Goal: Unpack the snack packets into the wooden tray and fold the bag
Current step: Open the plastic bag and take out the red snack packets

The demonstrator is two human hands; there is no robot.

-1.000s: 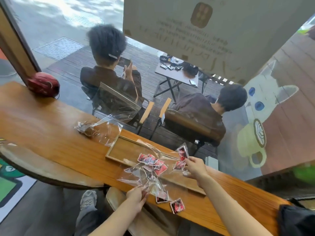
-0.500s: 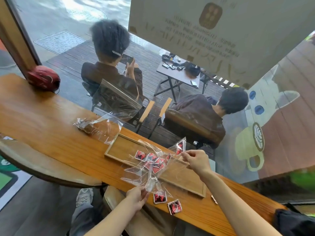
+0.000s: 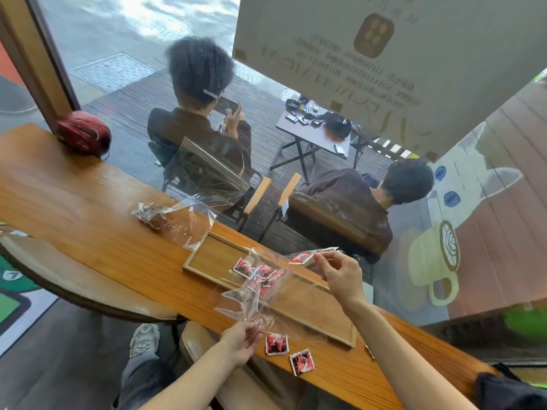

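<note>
Cellophane bag (image 3: pixel 266 294) is flimsy, slippery — my left hand (image 3: pixel 241 340) pinches its bottom corner, right hand (image 3: pixel 340 272) its mouth. Snack packets (image 3: pixel 260 273) slide out light.

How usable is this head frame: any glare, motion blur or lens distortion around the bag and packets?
Head view: daylight through the window, even and soft; wide-angle bending curves the counter. The clear bag throws pale glints, so the red packets under it smear together. Left hand and right hand are slightly soft; the two loose packets are sharper.
</note>
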